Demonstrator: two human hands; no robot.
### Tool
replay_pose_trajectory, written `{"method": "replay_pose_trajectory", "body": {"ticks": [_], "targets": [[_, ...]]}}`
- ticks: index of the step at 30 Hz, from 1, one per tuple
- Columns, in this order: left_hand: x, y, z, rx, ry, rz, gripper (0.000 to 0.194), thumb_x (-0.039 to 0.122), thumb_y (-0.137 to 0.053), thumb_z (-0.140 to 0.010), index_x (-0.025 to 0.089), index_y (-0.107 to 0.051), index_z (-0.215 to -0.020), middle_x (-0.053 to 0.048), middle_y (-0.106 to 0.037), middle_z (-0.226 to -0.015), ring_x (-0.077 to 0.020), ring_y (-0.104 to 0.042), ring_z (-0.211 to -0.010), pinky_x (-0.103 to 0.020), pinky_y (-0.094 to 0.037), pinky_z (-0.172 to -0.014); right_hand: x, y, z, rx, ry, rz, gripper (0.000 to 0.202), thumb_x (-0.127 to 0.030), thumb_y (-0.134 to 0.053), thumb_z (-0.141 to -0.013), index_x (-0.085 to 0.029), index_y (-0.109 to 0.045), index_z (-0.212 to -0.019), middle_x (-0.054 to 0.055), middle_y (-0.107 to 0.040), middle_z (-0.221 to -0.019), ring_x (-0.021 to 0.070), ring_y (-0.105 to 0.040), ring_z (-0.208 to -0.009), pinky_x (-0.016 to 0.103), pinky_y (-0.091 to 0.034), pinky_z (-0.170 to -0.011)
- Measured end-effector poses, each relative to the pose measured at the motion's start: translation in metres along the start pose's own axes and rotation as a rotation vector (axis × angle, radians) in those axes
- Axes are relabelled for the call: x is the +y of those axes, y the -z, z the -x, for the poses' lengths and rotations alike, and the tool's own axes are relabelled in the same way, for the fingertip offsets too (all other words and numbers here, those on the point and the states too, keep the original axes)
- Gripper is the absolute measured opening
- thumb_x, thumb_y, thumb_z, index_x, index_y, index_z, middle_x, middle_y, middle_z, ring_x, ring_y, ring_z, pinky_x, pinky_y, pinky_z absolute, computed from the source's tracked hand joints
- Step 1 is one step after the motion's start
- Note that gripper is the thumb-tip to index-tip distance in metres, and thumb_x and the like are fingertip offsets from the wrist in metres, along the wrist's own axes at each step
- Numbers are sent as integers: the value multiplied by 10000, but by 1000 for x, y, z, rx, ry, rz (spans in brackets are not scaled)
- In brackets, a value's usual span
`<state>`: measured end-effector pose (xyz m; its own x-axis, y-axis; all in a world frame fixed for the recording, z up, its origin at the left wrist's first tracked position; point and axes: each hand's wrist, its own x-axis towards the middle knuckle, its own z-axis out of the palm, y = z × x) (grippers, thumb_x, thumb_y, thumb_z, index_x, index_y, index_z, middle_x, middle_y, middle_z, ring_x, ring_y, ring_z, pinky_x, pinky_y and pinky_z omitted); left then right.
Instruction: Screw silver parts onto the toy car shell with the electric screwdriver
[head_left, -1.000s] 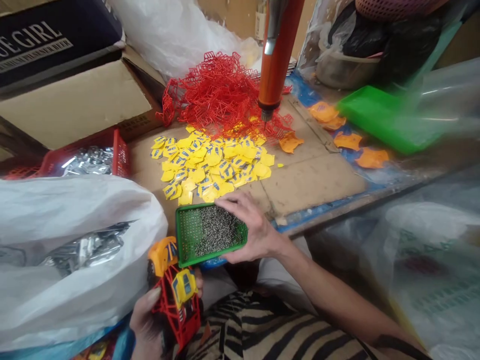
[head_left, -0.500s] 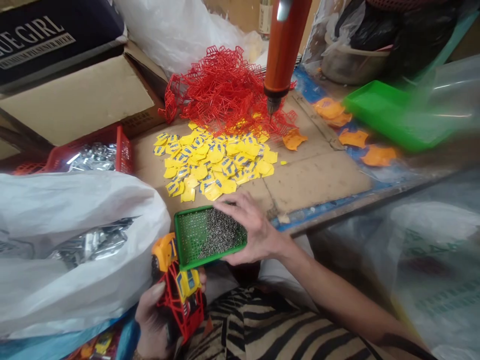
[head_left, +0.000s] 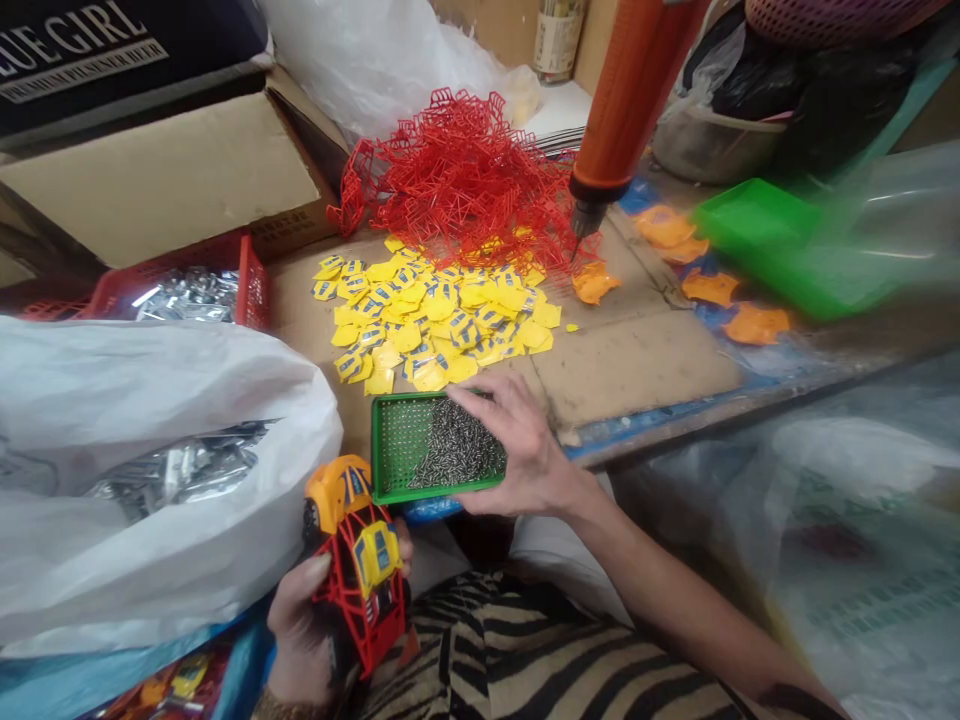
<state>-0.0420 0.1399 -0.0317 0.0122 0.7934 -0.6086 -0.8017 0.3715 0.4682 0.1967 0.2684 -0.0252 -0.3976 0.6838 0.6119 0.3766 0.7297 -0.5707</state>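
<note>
My left hand is wrapped round a toy car with a red frame, an orange front and a yellow panel, low in the head view. Fingers and thumb of my right hand grip the right end of a green mesh tray. Small metal screws are heaped in the tray's right half. The tray's near left corner is close to the car's orange front. Beyond the tray lies a spread of yellow panels with blue markings, and behind them a tangle of red plastic frames.
An orange electric screwdriver hangs point down over the table. White sack and red basket with shiny parts stand at left, below a cardboard box. Orange pieces and a blurred green tray lie at right.
The green tray in my right hand has moved slightly up and right, showing more of the car's orange front. My left hand still holds the car. The view has shifted a little.
</note>
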Motion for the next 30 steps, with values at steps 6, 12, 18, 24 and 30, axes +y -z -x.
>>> {"method": "replay_pose_trajectory", "body": {"ticks": [6, 12, 18, 24, 30], "targets": [[0, 5, -1, -95, -16, -120, 473, 304, -754, -639, 141, -721, -1081, -136, -750, -847, -339, -737, -722, -394, -642, -614, 3, 9, 4, 28, -25, -24, 835, -413, -782, -678, -150, -462, -1404, 153, -529, -1253, 309, -520, -1167, 509, -471, -999], [3, -4, -2, -264, 3, -126, 460, 272, -731, -701, 140, -675, -1137, -111, -739, -900, -343, -727, -856, -416, -633, -765, 8, 19, 3, 81, -29, -62, 843, -414, -788, -682, -180, -456, -1421, 144, -523, -1251, 313, -524, -1184, 520, -465, -1016], [3, 12, -3, -240, 16, -132, 385, 276, -683, -755, 119, -701, -1106, -137, -756, -906, -336, -739, -854, -402, -633, -775, 12, 11, 6, 27, -41, -123, 860, -452, -791, -662, -174, -474, -1412, 137, -530, -1256, 300, -523, -1170, 510, -467, -1009], [0, 22, 0, -134, 50, -29, 400, 280, -661, -760, 100, -713, -1113, -189, -753, -1048, -346, -741, -899, -400, -632, -788, 17, 1, 12, -56, -53, -113, 881, -418, -805, -621, -128, -495, -1393, 148, -537, -1259, 292, -524, -1150, 472, -474, -991], [6, 12, 2, -113, 64, -90, 416, 264, -694, -700, 111, -721, -1085, -185, -755, -1017, -336, -735, -858, -403, -632, -760, 18, 7, 9, -41, -35, -100, 888, -441, -798, -637, -170, -475, -1419, 137, -528, -1261, 293, -518, -1154, 487, -461, -999]]}}
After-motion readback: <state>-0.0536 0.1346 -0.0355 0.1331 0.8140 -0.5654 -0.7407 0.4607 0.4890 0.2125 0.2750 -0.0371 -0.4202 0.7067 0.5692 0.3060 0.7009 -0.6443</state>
